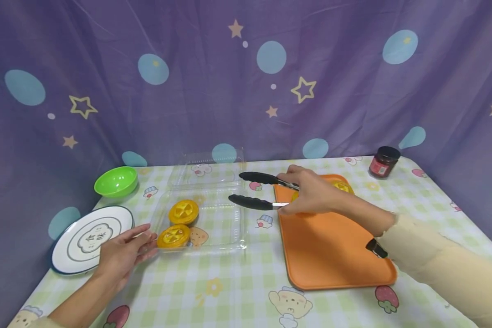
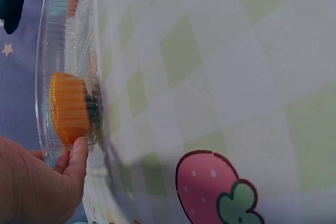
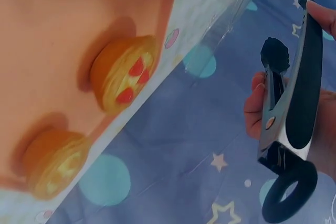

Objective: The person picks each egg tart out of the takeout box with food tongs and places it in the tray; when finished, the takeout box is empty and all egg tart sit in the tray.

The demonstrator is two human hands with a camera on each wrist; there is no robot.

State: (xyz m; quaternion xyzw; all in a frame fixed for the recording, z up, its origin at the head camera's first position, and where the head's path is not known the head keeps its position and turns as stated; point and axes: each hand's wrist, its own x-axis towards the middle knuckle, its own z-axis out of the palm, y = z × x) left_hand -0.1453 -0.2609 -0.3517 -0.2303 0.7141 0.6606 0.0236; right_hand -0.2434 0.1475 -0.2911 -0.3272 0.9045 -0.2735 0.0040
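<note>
My left hand (image 1: 125, 250) is at the near left corner of an open clear plastic box (image 1: 221, 248), its thumb and fingers pinching the rim. Two yellow tarts (image 1: 184, 212) sit at the left inside that box; one shows through the wall as an orange tart (image 2: 70, 108) in the left wrist view. With my right hand (image 1: 311, 189) I grip black-tipped metal tongs (image 3: 273, 108), held above the orange tray (image 1: 332, 255). The tongs' arms are spread, nothing between their tips, which point left toward the box. Tarts (image 3: 126, 74) lie on the tray, partly hidden by my hand in the head view.
A white plate (image 1: 92, 241) with a dark rim lies at the left, a green bowl (image 1: 116, 182) behind it. The dark-lidded jar (image 1: 384, 162) stands at the back right. The box's clear lid (image 1: 207, 171) leans up near the purple curtain (image 1: 213, 114).
</note>
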